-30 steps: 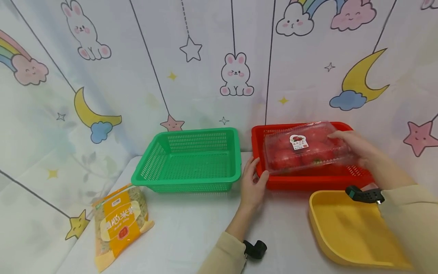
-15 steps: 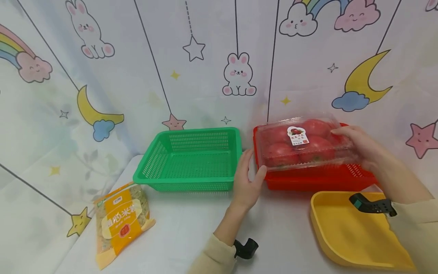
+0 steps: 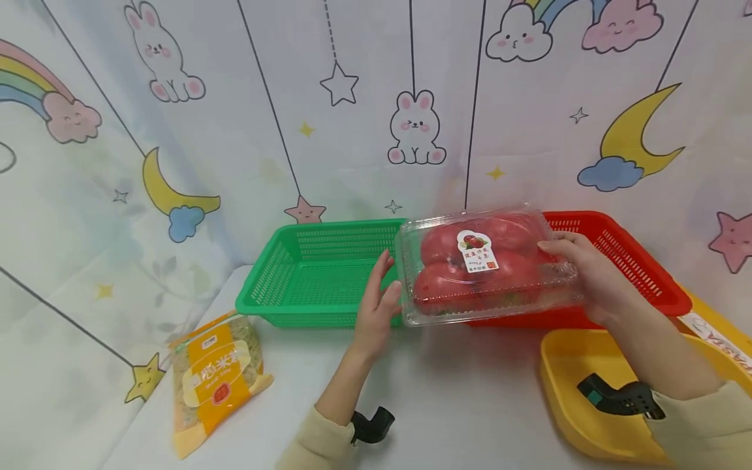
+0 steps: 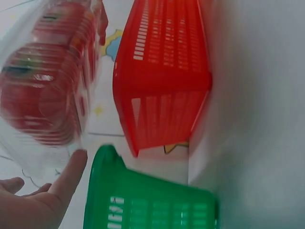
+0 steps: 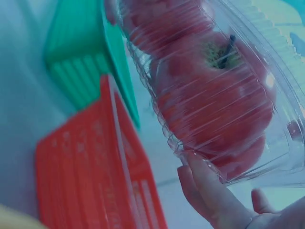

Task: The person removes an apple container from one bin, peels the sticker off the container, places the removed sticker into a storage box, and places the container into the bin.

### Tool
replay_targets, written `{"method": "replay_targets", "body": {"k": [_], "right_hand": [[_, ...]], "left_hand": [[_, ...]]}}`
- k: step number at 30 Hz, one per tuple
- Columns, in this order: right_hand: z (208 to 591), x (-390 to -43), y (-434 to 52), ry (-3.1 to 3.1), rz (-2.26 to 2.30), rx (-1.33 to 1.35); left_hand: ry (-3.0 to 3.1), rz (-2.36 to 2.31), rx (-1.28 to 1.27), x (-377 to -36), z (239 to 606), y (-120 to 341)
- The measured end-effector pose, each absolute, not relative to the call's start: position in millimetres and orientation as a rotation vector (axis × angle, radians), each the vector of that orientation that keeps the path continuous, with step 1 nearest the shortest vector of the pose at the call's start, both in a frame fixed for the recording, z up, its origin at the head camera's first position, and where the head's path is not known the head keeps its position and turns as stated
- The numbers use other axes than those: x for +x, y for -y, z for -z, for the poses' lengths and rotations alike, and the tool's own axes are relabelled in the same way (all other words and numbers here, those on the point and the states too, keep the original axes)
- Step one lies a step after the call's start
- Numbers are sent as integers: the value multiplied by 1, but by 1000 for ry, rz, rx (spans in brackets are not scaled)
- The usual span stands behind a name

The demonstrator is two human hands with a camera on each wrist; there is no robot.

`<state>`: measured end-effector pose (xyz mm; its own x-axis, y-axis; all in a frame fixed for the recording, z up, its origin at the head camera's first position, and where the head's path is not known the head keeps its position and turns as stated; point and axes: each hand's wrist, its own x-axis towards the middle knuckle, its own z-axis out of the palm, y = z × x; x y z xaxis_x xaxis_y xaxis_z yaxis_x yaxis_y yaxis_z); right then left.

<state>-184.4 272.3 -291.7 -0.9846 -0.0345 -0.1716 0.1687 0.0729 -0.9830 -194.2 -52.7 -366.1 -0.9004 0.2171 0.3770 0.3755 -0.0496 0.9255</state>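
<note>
Apple box, a clear plastic pack of red apples, hangs in the air above the level of the baskets, its lid turned toward the head camera. The fingers of the right hand grip it by its right end, the thumb lying over the upper side. The left hand is raised at the opposite end, its fingers apart and curled round nothing; one fingertip comes very near the plastic, and whether it touches cannot be told. A white label with a fruit picture sits on the lid.

Behind the hands, both wrists carry a small black camera, and beige sleeves cover the forearms. In the head view the box hides the left part of the red basket and reaches the right edge of the green basket; the wrist views show it held clear of both. The two slotted baskets stand side by side, near the back of the white worktop.

In front of the red one is a yellow tray, partly hidden by the right arm, with a printed yellow-and-white item behind it at the edge of view. An orange food packet lies at the far left. A pale backdrop with rabbits, moons and stars hangs behind everything.
</note>
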Motion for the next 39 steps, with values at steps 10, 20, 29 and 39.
{"method": "replay_targets", "body": {"k": [10,20,29,39], "right_hand": [[310,-166,-226,-2293,1996,49],[325,-147,-202,-2363,1822,-168],[334,-130,-209,-2330,1614,-354],[350,-107,-212,-2173,1515,-298]], "left_hand": [[2177,2050,-607,-185,366,93],[2245,1970,-557,-163,376,135],[2312,1960,-515,-136,379,150],[2340,2164,-532,-106,398,162]]}}
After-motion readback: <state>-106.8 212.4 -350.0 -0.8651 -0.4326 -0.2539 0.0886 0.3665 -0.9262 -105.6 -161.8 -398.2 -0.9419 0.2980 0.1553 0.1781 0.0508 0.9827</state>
